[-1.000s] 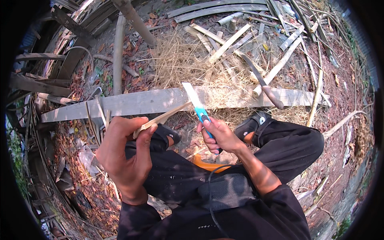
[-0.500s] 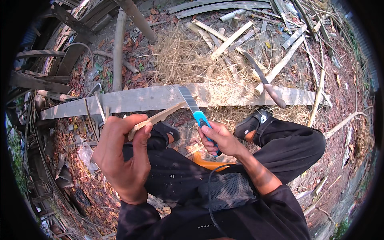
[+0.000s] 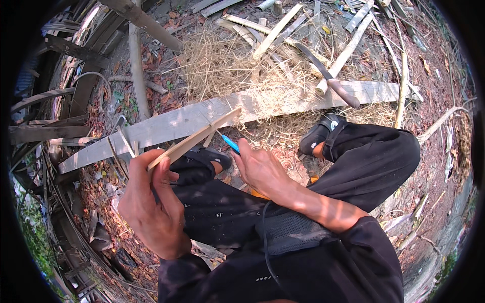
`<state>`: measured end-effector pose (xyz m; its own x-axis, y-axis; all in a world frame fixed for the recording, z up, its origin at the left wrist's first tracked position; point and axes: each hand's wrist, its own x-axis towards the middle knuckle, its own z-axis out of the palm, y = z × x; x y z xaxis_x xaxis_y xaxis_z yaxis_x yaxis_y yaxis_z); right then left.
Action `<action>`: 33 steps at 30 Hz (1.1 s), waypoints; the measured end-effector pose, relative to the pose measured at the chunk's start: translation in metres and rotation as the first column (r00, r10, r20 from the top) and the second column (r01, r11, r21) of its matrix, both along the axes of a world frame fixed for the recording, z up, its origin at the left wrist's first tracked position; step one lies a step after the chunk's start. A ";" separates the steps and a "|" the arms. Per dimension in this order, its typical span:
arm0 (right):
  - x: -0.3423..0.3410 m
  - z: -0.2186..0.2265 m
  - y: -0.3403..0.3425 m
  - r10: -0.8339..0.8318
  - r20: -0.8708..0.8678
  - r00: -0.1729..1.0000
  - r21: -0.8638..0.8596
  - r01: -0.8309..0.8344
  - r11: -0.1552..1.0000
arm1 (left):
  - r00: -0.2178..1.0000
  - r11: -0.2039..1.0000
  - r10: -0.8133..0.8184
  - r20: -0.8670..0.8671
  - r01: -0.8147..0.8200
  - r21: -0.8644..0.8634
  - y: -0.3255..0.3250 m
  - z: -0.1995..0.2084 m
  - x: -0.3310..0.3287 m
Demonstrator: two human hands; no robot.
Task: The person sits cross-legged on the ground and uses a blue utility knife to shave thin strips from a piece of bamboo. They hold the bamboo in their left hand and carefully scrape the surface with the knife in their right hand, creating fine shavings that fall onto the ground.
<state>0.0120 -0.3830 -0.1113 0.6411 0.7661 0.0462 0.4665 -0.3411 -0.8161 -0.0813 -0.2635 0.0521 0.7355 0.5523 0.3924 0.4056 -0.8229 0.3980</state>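
Between thumb and fingers, my left hand pinches the near end of a pale split bamboo piece. The piece slants up to the right, its far end over the grey plank. A second thin sliver shows just beneath it. My right hand is wrapped round a blue box cutter, held to the right of the bamboo. The blade is seen nearly edge-on, its tip close to the bamboo's underside; whether it touches I cannot tell.
A curved machete with a wooden handle lies across the plank's right part. Straw-like shavings heap behind and over the plank. Split bamboo strips lie farther back. Stacked timber stands at left. Something orange lies between my legs.
My right hand has turned the box cutter, so its blade now shows edge-on rather than flat. The bamboo has swung to show more of its length. The whole view has shifted and tilted.
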 end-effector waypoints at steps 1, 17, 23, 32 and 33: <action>0.003 -0.008 -0.002 -0.023 -0.032 0.999 -0.047 0.021 0.999 | 0.999 0.999 -0.044 -0.008 0.044 0.012 -0.005 0.000 0.000; 0.017 -0.008 -0.006 -0.095 -0.053 0.994 0.070 0.099 0.993 | 0.991 0.986 -0.103 -0.090 0.114 0.123 -0.019 -0.002 0.012; 0.028 -0.044 -0.022 -0.094 0.005 0.996 0.036 0.094 0.995 | 0.954 0.941 -0.290 -0.077 0.298 0.160 -0.026 -0.003 0.011; 0.027 -0.025 -0.025 -0.086 -0.055 0.995 0.012 0.087 0.996 | 0.924 0.915 -0.374 -0.084 0.382 0.131 -0.020 -0.003 0.008; 0.024 -0.021 -0.026 -0.071 -0.057 0.996 0.026 0.073 0.997 | 0.934 0.926 -0.350 -0.066 0.356 0.125 -0.019 -0.004 0.008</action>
